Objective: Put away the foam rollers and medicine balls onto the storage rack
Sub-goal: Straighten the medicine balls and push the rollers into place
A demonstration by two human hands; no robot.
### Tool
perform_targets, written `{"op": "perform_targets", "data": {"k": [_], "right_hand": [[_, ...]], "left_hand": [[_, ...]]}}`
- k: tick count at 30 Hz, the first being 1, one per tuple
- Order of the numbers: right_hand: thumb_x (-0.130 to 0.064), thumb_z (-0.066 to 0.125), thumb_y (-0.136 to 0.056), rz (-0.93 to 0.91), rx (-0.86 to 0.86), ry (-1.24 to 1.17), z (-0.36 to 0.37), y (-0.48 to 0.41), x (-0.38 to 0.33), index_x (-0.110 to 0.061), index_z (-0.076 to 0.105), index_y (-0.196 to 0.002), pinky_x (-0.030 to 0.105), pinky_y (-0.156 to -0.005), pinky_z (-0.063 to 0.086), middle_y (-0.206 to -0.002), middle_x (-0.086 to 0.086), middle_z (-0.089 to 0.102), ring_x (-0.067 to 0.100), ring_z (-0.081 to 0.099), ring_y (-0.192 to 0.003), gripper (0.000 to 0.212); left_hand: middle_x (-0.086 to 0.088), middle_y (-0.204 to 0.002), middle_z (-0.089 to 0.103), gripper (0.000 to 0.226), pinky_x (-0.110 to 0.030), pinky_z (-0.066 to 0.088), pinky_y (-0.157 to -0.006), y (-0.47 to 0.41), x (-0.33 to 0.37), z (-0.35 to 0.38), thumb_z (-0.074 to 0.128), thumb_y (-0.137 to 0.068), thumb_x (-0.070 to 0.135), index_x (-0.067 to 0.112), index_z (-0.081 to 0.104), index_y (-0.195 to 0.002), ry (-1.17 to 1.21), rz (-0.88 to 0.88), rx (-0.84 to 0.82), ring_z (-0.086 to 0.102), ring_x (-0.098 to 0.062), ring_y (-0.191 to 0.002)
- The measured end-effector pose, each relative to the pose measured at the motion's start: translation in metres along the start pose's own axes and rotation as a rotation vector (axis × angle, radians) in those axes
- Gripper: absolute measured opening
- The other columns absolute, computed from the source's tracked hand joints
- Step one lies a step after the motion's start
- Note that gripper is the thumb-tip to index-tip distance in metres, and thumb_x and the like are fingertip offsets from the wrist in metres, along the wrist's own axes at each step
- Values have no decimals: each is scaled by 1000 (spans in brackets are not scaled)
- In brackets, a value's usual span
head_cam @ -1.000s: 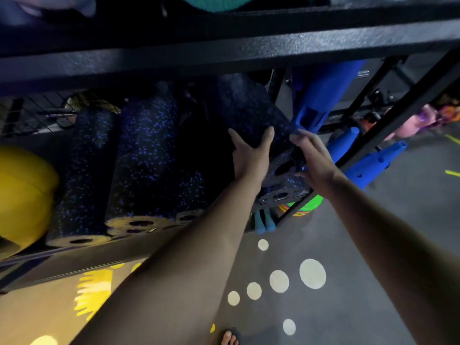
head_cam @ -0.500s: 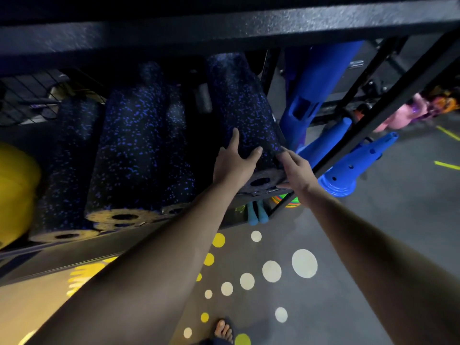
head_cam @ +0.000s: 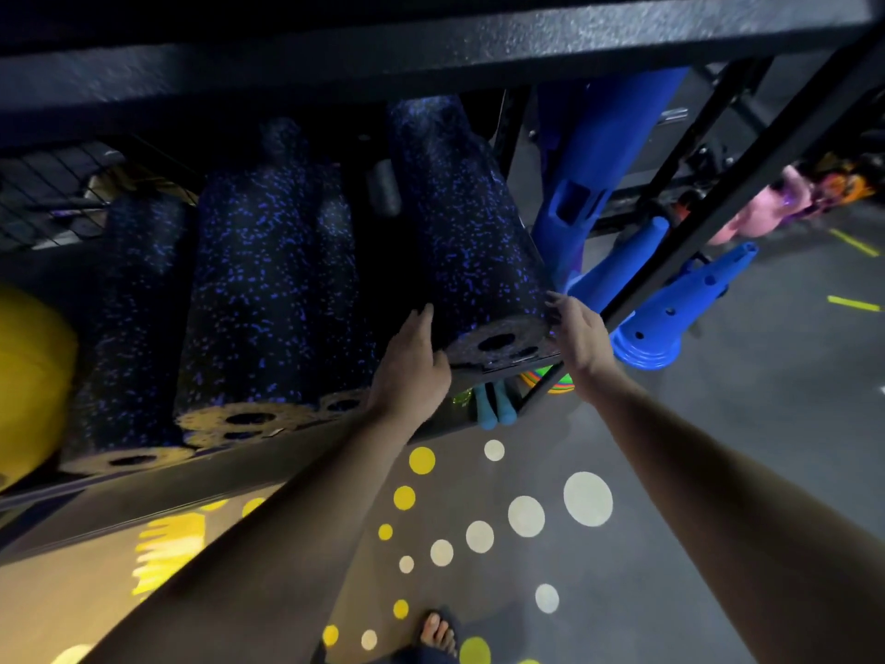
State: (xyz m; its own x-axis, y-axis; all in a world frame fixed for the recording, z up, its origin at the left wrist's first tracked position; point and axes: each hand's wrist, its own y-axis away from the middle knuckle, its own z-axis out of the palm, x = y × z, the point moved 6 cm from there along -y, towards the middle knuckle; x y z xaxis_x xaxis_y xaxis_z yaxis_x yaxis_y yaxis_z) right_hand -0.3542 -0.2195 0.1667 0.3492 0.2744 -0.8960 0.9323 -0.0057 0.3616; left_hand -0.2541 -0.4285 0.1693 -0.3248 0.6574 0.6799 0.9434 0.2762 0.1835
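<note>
Left hand [head_cam: 412, 359] and right hand [head_cam: 582, 335] extended forward, flat-fingered.

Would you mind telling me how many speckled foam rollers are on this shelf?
4 clearly: one roller between left hand and right hand; a narrow roller left of it; a large roller; a far-left roller by the yellow ball. More may hide in shadow.
</note>
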Motion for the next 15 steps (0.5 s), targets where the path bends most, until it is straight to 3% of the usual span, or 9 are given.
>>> {"op": "perform_targets", "data": {"k": [3,5,8,11,15], "right_hand": [[-17,51,-90,-220,87,550,-14,-12,6,-19,58,-139,36,-107,42,-137,8,63,28,54,-128,49],[-7,55,-85,-336,18,782,-9,-26,21,-19,40,-154,39,-115,36,-152,14,45,33,43,-139,72],[-16,61,-87,-403,-10,1083,3,-50,47,-29,19,-161,52,-116,33,-163,18,21,46,35,-139,85],[-30,58,-95,-331,27,1168,14,-65,59,-39,15,-159,57,-106,39,-163,13,21,49,40,-131,78],[-19,54,-97,-390,102,1195,12,-65,63,-27,24,-156,45,-66,49,-139,20,47,45,64,-92,66]], "left_hand": [[-14,-169,10,88,-42,19,-126,3,-21,23,60,-93,33,14,10,-163,-390,75,-42,9,-34,-156],[-15,-169,4,104,-49,16,-126,-2,-34,40,66,-88,51,18,2,-163,-546,41,-91,0,-43,-155],[-14,-169,-5,102,-56,24,-123,-14,-48,59,66,-90,57,27,-1,-162,-605,-25,-107,0,-49,-153],[-16,-168,-4,86,-55,43,-111,-24,-49,61,62,-98,43,33,4,-161,-527,-50,-85,20,-50,-149],[-24,-166,4,82,-52,48,-102,-29,-47,58,55,-102,40,30,0,-163,-523,-49,-56,40,-51,-138]]}}
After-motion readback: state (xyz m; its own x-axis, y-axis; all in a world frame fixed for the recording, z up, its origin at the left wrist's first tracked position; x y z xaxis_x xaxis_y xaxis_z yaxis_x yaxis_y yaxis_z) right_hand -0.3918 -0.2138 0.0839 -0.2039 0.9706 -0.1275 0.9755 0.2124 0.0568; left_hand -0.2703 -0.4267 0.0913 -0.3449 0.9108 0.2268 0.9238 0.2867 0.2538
